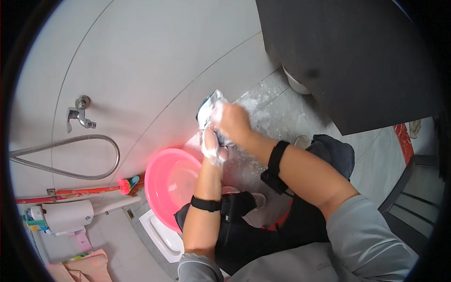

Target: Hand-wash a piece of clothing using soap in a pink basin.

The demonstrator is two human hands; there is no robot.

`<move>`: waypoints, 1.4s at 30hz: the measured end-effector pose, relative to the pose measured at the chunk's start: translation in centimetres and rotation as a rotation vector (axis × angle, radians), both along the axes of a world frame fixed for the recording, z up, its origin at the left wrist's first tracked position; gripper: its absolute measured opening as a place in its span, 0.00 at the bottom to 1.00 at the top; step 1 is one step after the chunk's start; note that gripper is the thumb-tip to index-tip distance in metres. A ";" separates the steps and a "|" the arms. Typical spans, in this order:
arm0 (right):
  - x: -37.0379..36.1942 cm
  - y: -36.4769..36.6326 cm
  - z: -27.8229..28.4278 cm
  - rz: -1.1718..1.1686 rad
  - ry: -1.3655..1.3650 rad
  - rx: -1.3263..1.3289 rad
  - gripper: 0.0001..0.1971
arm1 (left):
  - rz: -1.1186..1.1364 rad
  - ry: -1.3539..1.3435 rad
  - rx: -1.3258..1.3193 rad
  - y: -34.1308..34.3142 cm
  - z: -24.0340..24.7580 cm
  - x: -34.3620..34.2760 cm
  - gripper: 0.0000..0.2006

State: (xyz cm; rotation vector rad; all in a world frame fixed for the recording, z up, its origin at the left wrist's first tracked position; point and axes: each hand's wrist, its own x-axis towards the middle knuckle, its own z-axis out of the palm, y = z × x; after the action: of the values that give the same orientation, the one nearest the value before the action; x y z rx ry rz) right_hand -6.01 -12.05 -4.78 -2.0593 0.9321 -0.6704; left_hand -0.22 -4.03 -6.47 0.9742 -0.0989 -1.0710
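A white and dark cloth (206, 109) covered in suds is in front of me, held up over the wet floor near the wall. My left hand (212, 143), coated with foam, grips it from below with the fingers curled. My right hand (233, 123) is closed on the same cloth from the right, its fingers partly hidden by foam and slightly blurred. Both hands are close together. A pink basin (152, 188) stands just below and left of them, beside my left forearm.
A tap (81, 115) and a looped metal hose (110, 141) are on the left wall. Foam spots the tiled floor (270, 105). A large dark panel (357, 61) stands at the upper right. A white tray-like fixture (162, 237) lies by the basin, below a paper roll (70, 217).
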 end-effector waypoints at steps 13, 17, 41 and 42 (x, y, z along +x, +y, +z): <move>1.5 5.1 2.6 0.066 0.069 -0.106 0.16 | -0.120 0.129 -0.247 3.4 0.0 4.1 0.26; 0.9 1.2 1.4 0.109 0.153 -0.031 0.17 | 0.236 -0.127 0.108 1.9 -1.3 2.1 0.27; 0.4 6.5 3.5 0.245 -0.301 -0.093 0.13 | -0.074 0.043 -0.259 3.3 1.5 5.0 0.24; 0.7 5.3 3.5 0.254 -0.119 -0.082 0.11 | -0.008 -0.105 -0.239 3.4 0.0 5.2 0.23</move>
State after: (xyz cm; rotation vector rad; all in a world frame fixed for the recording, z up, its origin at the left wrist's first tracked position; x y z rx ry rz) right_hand -5.30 -6.72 -1.27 -2.1377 0.5718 -0.6942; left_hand 4.97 -0.59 -6.42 0.8132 -0.3104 -0.9900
